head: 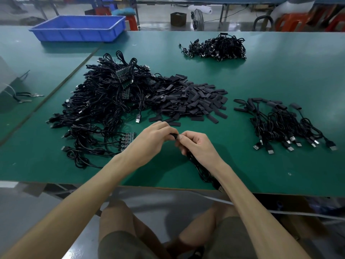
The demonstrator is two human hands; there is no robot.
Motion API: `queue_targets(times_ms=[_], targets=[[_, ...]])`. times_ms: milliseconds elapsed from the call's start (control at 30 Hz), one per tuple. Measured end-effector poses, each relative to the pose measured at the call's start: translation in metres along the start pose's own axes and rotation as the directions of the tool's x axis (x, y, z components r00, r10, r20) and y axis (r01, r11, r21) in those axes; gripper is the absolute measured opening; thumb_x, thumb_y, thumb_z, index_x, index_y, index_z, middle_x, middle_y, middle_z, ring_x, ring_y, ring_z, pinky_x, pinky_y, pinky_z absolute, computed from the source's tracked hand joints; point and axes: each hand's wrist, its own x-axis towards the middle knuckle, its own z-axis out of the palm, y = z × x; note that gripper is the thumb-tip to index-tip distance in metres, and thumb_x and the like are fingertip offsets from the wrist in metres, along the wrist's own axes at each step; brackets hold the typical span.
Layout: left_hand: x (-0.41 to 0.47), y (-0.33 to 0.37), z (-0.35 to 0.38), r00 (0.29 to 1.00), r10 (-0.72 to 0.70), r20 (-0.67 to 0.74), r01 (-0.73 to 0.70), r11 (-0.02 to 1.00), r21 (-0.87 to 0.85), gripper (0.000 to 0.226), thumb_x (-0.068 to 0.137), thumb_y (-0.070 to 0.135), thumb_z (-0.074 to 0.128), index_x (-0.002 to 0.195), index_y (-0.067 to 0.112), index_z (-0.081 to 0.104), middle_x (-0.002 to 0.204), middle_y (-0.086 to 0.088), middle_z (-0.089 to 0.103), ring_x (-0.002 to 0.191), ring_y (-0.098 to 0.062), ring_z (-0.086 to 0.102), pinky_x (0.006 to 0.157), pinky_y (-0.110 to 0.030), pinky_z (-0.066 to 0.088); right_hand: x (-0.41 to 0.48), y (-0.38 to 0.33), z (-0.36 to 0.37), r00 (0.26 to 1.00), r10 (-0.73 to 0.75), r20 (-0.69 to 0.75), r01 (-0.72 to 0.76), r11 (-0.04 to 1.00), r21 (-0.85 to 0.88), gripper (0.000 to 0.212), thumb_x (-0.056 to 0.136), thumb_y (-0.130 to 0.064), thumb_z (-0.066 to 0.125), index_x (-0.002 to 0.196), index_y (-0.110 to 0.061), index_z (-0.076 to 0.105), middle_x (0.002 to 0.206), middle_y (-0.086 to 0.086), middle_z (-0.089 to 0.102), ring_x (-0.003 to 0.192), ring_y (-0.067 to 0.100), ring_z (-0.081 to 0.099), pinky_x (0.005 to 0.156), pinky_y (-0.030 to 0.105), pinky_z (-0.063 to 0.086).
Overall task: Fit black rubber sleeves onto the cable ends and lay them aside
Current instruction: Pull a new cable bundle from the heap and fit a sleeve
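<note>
My left hand [153,140] and my right hand [197,146] meet over the green table [261,174] near its front edge. Between their fingertips sits a black rubber sleeve [172,135], pinched by my left hand. My right hand grips a black cable [201,169] that trails under my right wrist to the table's edge. A heap of loose black sleeves [188,100] lies just beyond my hands. To its left is a large tangle of bare cables [104,101]. On the right lies a pile of cables with sleeves fitted [283,124].
Another cable pile [216,47] sits at the far middle of the table. A blue plastic bin [78,28] stands at the far left. Keys on a cord [28,97] lie at the left, on the neighbouring mat. Stools and boxes stand on the floor behind.
</note>
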Motion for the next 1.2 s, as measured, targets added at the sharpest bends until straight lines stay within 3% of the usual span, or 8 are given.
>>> queue_targets(times_ms=[167,367,533,733,1200], targets=[[-0.002,-0.010,-0.002,0.998,-0.060,0.008,0.060,0.998,-0.015,0.046,0.087,-0.026,0.046,0.113,0.003,0.070,0.098,-0.006,0.063,0.087,-0.019,0.056,0.080,-0.036,0.053,-0.001,0.000,0.001,1.000,-0.008,0.008,0.008,1.000,0.019,0.028,0.108,-0.022,0.053,0.097,-0.015,0.077,0.072,0.002,0.073,0.069,0.010,0.064,0.072,0.020,0.050],[-0.005,-0.014,-0.005,0.999,-0.039,-0.017,0.039,0.999,-0.004,0.042,0.089,-0.024,0.047,0.113,0.001,0.070,0.099,-0.007,0.063,0.090,-0.022,0.058,0.081,-0.037,0.054,0.000,0.002,0.004,1.000,-0.018,-0.010,0.018,1.000,0.017,0.023,0.107,-0.025,0.057,0.094,-0.017,0.075,0.082,0.004,0.078,0.075,0.011,0.071,0.074,0.025,0.052],[-0.006,-0.013,-0.006,1.000,0.005,-0.007,-0.005,1.000,0.018,0.023,0.095,-0.008,0.060,0.112,0.003,0.071,0.099,-0.005,0.065,0.094,-0.023,0.057,0.084,-0.040,0.052,0.000,0.004,0.003,1.000,-0.011,-0.003,0.011,1.000,-0.006,0.020,0.105,-0.020,0.060,0.088,-0.014,0.069,0.077,0.005,0.076,0.073,0.014,0.069,0.078,0.030,0.052],[-0.006,-0.018,-0.004,0.996,0.075,0.057,-0.080,0.993,0.087,0.027,0.095,-0.003,0.066,0.119,0.008,0.069,0.100,-0.002,0.063,0.094,-0.018,0.055,0.082,-0.036,0.051,-0.001,0.003,0.001,1.000,-0.009,0.027,0.009,1.000,-0.004,0.020,0.105,-0.017,0.059,0.092,-0.005,0.069,0.073,0.003,0.073,0.072,0.014,0.067,0.075,0.029,0.053],[-0.004,-0.010,-0.003,0.991,0.053,0.121,-0.063,0.995,0.081,0.036,0.094,-0.016,0.050,0.120,0.003,0.067,0.098,-0.004,0.055,0.093,-0.019,0.048,0.085,-0.042,0.052,-0.001,0.001,-0.003,0.998,-0.013,0.057,0.012,1.000,0.015,0.020,0.105,-0.014,0.059,0.097,0.001,0.068,0.071,0.002,0.072,0.071,0.013,0.066,0.072,0.023,0.052]])
